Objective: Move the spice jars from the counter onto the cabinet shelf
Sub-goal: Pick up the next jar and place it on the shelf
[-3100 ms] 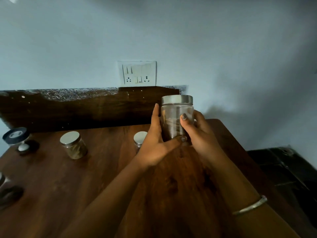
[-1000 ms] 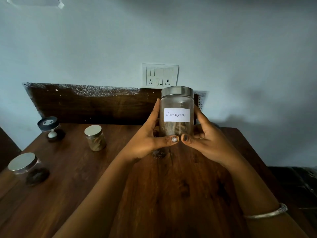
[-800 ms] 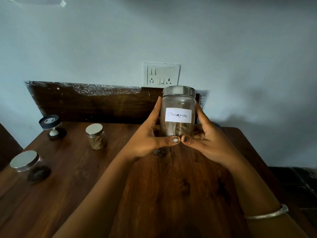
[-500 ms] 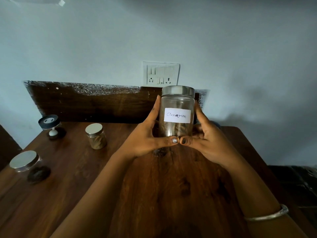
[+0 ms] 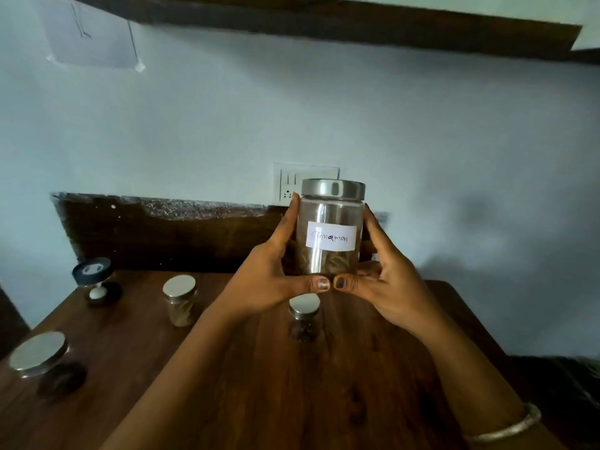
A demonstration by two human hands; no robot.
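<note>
The cinnamon jar (image 5: 331,228) has been raised higher above the counter (image 5: 292,384), together with the left hand (image 5: 269,280) and right hand (image 5: 386,287) gripping it. A small jar (image 5: 304,315), hidden behind the thumbs before, is now exposed just below them. A shelf (image 5: 324,22) has been brought into view well above the fingertips.

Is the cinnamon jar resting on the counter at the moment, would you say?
No, the left hand and right hand hold the cinnamon jar up above the counter.
</note>
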